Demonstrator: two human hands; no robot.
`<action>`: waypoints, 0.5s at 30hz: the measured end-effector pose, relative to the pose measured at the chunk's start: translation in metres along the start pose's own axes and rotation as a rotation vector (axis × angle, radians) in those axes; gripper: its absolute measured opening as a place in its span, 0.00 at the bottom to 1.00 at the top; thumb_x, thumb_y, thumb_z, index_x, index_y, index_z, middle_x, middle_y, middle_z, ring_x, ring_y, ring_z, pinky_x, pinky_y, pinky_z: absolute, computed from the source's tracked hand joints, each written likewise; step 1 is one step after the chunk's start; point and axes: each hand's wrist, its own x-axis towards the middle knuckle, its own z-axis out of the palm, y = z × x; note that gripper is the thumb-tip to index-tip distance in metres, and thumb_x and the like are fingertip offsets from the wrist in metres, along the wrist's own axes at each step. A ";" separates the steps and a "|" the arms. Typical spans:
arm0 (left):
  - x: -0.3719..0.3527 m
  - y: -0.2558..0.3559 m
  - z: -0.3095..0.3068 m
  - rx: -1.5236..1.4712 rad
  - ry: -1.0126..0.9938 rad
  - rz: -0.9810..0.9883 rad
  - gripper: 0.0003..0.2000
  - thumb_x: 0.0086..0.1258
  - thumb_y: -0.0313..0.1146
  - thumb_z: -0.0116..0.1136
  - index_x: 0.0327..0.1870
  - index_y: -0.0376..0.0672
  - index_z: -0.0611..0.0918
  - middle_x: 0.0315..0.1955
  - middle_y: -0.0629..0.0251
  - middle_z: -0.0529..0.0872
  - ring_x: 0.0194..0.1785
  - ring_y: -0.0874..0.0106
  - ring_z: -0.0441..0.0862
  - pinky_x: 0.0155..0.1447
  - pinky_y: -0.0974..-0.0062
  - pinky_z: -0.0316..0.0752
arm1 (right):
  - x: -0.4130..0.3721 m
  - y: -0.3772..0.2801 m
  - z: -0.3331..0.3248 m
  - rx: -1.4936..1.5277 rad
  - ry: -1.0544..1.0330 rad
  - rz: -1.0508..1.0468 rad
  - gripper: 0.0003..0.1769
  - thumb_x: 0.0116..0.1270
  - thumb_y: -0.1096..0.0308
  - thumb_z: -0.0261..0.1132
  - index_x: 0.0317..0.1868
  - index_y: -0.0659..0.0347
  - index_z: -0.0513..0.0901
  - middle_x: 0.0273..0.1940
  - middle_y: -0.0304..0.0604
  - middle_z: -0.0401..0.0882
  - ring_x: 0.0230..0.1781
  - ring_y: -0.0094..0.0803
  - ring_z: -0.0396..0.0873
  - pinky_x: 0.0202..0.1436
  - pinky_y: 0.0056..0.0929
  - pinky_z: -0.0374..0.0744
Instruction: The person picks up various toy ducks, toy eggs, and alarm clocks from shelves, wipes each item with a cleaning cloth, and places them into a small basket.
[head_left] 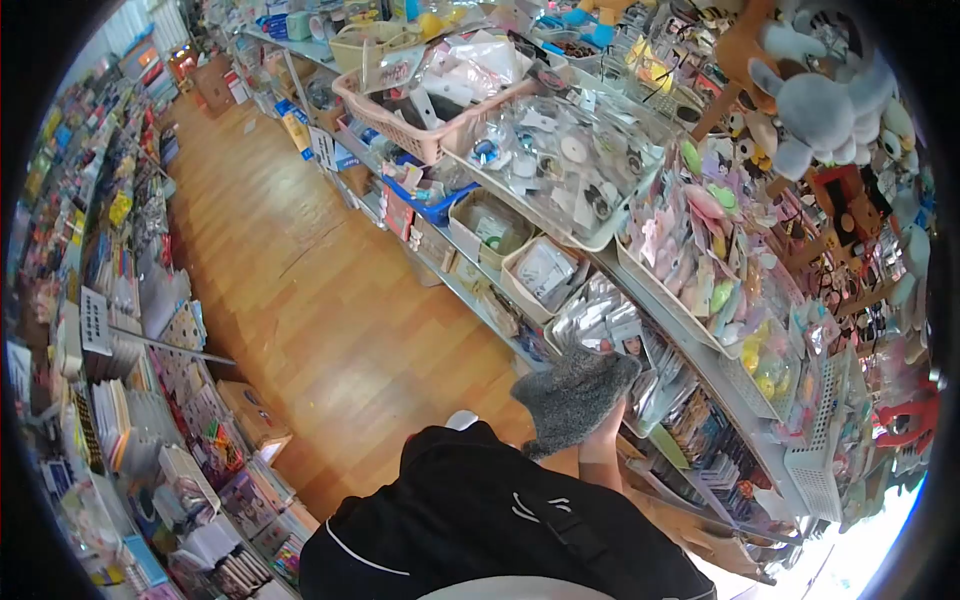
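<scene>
A grey fluffy cloth (575,398) hangs from my right hand (606,428), beside the lower shelf. It covers most of the fingers, so only the wrist and the edge of the hand show. Just beyond the cloth, shiny clear packets (598,318) and a card with a picture of a person (633,345) lie in a tray. My left hand is out of sight. My black garment (500,520) fills the bottom of the view.
Shelves on the right hold a pink basket (437,142), a white tray of bagged small goods (560,215) and a cream bin (540,278). Plush toys (815,110) hang at upper right. Stationery shelves (115,420) line the left. A wooden floor aisle (330,300) runs between them.
</scene>
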 end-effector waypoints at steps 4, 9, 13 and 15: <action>0.051 0.060 -0.038 0.103 0.112 0.174 0.20 0.58 0.46 0.53 0.39 0.36 0.76 0.32 0.48 0.79 0.32 0.55 0.77 0.36 0.62 0.71 | 0.012 0.002 0.010 0.009 0.042 -0.052 0.24 0.67 0.54 0.45 0.60 0.56 0.63 0.51 0.46 0.70 0.49 0.40 0.70 0.55 0.40 0.67; 0.096 0.297 -0.129 -0.113 0.475 0.698 0.19 0.58 0.47 0.54 0.36 0.36 0.76 0.28 0.54 0.80 0.28 0.62 0.77 0.30 0.67 0.71 | 0.024 -0.006 0.006 -0.008 -0.081 -0.140 0.26 0.66 0.54 0.46 0.62 0.54 0.60 0.51 0.46 0.69 0.49 0.41 0.69 0.54 0.40 0.67; -0.047 0.505 -0.183 -0.744 0.198 0.987 0.23 0.60 0.45 0.55 0.51 0.39 0.69 0.35 0.66 0.77 0.37 0.75 0.75 0.39 0.78 0.71 | 0.036 -0.009 0.030 -0.181 -0.091 -0.221 0.26 0.67 0.54 0.46 0.62 0.55 0.60 0.51 0.45 0.69 0.49 0.39 0.69 0.57 0.39 0.64; -0.111 0.566 -0.206 -0.447 0.644 1.493 0.27 0.57 0.40 0.59 0.54 0.34 0.65 0.45 0.58 0.74 0.48 0.67 0.72 0.51 0.73 0.66 | 0.041 0.003 0.057 -0.134 -0.074 -0.278 0.26 0.67 0.54 0.45 0.62 0.56 0.60 0.50 0.44 0.69 0.49 0.39 0.68 0.58 0.40 0.63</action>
